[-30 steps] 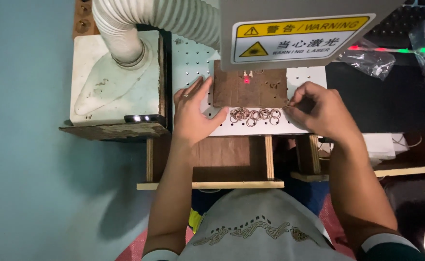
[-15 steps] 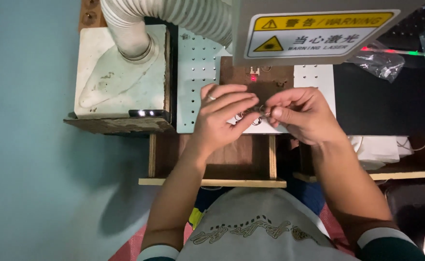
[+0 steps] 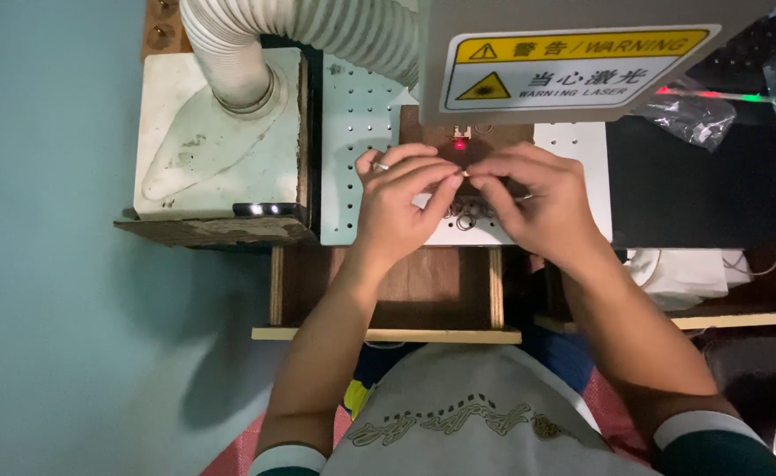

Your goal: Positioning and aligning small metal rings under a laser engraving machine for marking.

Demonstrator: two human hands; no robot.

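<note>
Head view: left hand point(image 3: 399, 204) and right hand point(image 3: 538, 201) meet fingertip to fingertip under the grey machine head point(image 3: 582, 53). Both grips are pressed together, pinching one small metal ring point(image 3: 464, 174) between them, likely so it stays steady just below the red light dot point(image 3: 460, 144) at 12 o'clock. Loose rings point(image 3: 469, 212) lie on the white plate point(image 3: 573, 145) at 6 o'clock of the fingertips, close to reach. Ribbed exhaust hose point(image 3: 256, 53) sits at 10 o'clock, near the work spot.

I see a pale green perforated plate point(image 3: 357, 115) at 11 o'clock of my hands, a white ribbed hose point(image 3: 317, 31) above it, a yellow-and-white warning label point(image 3: 573, 66) at 1 o'clock, and a red light dot point(image 3: 460, 144) on brown wood.
</note>
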